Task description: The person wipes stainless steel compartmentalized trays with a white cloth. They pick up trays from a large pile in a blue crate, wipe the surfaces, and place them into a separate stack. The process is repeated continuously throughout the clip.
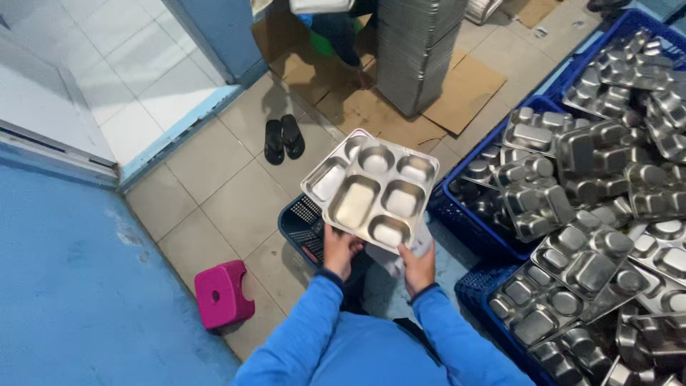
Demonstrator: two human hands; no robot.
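The blue crates point(468, 207), full of upturned steel compartment trays point(586, 200), take the whole area to the right of the held tray point(371, 189). Behind the held tray, further from the person, a tall stack of trays point(414, 50) stands on flattened cardboard point(464, 89) on the tiled floor point(214, 193). Below the held tray a dark plastic basket point(304, 225) sits on the floor, partly hidden by it. To the left of the held tray and nearer to the person, a pink stool point(223, 294) stands on the tiles. A pair of black sandals point(284, 138) lies to the left of the held tray, a little further away.

The held tray is steel with five compartments, face up and tilted, in the air above the basket. The left hand point(340, 250) grips its near edge, the fingers curled closed around the rim. The right hand point(418, 266) holds the near right corner, also closed on the rim, and something white is pressed under its fingers; what it is I cannot tell.
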